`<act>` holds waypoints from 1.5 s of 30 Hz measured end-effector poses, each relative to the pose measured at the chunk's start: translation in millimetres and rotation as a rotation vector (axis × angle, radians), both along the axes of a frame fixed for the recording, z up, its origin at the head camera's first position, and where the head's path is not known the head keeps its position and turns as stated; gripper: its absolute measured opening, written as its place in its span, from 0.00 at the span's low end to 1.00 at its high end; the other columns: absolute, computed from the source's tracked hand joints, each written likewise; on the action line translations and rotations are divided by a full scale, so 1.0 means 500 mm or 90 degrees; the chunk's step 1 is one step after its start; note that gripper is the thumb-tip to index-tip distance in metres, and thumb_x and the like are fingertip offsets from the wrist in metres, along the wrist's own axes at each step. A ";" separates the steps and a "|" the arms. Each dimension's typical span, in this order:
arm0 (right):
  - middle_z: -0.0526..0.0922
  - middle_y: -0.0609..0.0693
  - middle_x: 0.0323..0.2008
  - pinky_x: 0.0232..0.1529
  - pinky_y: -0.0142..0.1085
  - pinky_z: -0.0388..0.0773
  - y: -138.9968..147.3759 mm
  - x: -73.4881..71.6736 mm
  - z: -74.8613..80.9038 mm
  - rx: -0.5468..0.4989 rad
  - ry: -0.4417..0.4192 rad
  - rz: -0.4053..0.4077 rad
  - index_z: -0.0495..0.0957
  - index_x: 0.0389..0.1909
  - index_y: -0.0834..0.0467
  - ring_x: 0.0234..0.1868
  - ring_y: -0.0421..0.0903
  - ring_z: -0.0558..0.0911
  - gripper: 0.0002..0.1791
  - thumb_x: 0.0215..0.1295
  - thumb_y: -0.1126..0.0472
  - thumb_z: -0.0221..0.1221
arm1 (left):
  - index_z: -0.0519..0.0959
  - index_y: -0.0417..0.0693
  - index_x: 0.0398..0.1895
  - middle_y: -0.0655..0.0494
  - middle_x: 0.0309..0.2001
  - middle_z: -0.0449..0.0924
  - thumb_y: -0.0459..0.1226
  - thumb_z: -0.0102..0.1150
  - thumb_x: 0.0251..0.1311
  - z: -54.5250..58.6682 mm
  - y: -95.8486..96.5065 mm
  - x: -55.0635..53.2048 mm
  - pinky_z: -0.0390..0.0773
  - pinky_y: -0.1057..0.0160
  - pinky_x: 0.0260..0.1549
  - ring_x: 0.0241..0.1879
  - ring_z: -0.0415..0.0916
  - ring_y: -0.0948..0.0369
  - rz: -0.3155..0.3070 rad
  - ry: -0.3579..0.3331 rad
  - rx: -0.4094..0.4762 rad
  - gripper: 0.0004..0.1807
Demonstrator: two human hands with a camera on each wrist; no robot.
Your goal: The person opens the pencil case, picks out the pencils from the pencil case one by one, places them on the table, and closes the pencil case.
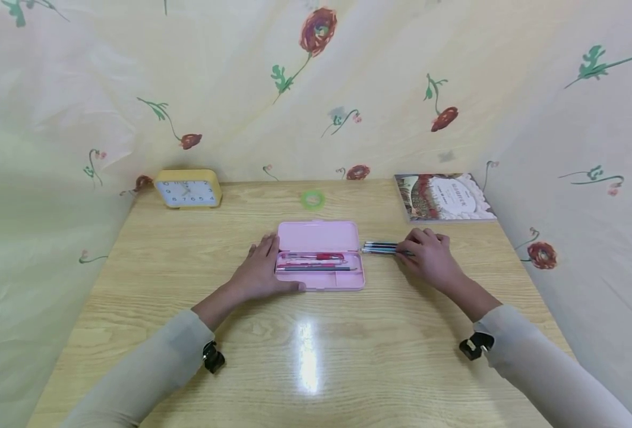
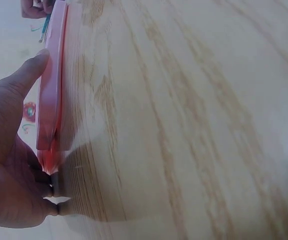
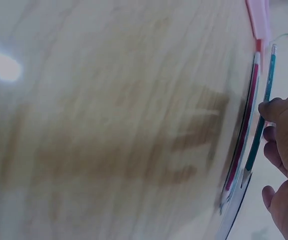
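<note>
A pink pencil case (image 1: 318,236) lies open on the wooden table, its lid tipped back. Several pens and a dark pencil (image 1: 316,268) are in its tray. My left hand (image 1: 259,276) rests at the case's left side, fingers extended along that end and thumb at the front edge. To the right of the case, my right hand (image 1: 430,258) pinches a teal pencil (image 3: 270,80) between thumb and fingers. Beside that pencil, a clear pen with a dark red core (image 3: 246,120) lies on the table, close to the pink case's end.
A yellow clock (image 1: 189,189) stands at the back left. A green tape ring (image 1: 313,200) lies behind the case, and a booklet (image 1: 444,197) is at the back right. Flower-patterned sheeting (image 1: 230,89) borders the table at the back and sides.
</note>
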State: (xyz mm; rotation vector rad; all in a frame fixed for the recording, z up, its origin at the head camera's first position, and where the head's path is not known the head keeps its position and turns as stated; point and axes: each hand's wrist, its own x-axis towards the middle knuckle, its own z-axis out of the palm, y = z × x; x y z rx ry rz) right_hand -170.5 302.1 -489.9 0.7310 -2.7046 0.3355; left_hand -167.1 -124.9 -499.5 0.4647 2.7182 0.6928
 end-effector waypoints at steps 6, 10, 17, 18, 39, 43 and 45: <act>0.80 0.52 0.40 0.47 0.70 0.74 0.022 0.004 -0.015 0.002 0.010 -0.002 0.91 0.40 0.53 0.42 0.57 0.75 0.07 0.64 0.66 0.77 | 0.36 0.36 0.91 0.37 0.92 0.37 0.75 0.73 0.53 0.003 -0.002 0.002 0.38 0.40 0.91 0.92 0.35 0.43 -0.004 0.002 0.014 0.82; 0.79 0.53 0.40 0.49 0.73 0.75 0.028 0.001 -0.023 0.010 0.024 0.004 0.91 0.40 0.54 0.42 0.58 0.75 0.07 0.63 0.66 0.78 | 0.36 0.37 0.91 0.37 0.92 0.38 0.74 0.73 0.53 0.004 -0.003 0.003 0.38 0.40 0.91 0.92 0.35 0.43 -0.002 0.004 0.018 0.82; 0.80 0.54 0.41 0.51 0.75 0.74 0.030 -0.004 -0.026 0.019 0.032 0.004 0.91 0.40 0.53 0.44 0.59 0.76 0.09 0.62 0.67 0.78 | 0.36 0.38 0.92 0.37 0.92 0.39 0.74 0.74 0.54 0.008 -0.001 0.002 0.37 0.40 0.91 0.92 0.36 0.43 -0.003 0.001 0.018 0.81; 0.80 0.54 0.42 0.51 0.75 0.74 0.030 -0.004 -0.026 0.021 0.032 0.003 0.91 0.40 0.53 0.44 0.59 0.76 0.09 0.62 0.67 0.78 | 0.36 0.38 0.91 0.37 0.92 0.39 0.73 0.74 0.54 0.009 -0.001 0.002 0.37 0.40 0.91 0.92 0.36 0.43 -0.003 0.002 0.018 0.81; 0.82 0.54 0.44 0.53 0.72 0.72 -0.005 -0.015 -0.020 -0.019 -0.029 -0.001 0.90 0.44 0.55 0.46 0.57 0.75 0.06 0.68 0.63 0.75 | 0.37 0.37 0.91 0.37 0.92 0.39 0.74 0.74 0.53 0.007 -0.004 0.002 0.38 0.39 0.91 0.92 0.36 0.42 -0.002 0.005 0.016 0.82; 0.83 0.53 0.44 0.56 0.73 0.72 -0.048 -0.021 -0.008 -0.030 -0.038 0.020 0.91 0.46 0.55 0.46 0.56 0.76 0.07 0.69 0.62 0.75 | 0.36 0.38 0.92 0.38 0.92 0.39 0.76 0.73 0.52 0.000 -0.004 -0.002 0.38 0.41 0.91 0.92 0.35 0.43 -0.003 0.007 0.013 0.82; 0.83 0.53 0.44 0.57 0.73 0.72 -0.072 -0.023 -0.005 -0.032 -0.038 0.035 0.91 0.46 0.55 0.45 0.55 0.76 0.07 0.70 0.61 0.75 | 0.36 0.38 0.92 0.38 0.92 0.39 0.76 0.73 0.52 -0.003 -0.004 -0.003 0.38 0.40 0.91 0.92 0.36 0.43 -0.005 0.009 0.013 0.83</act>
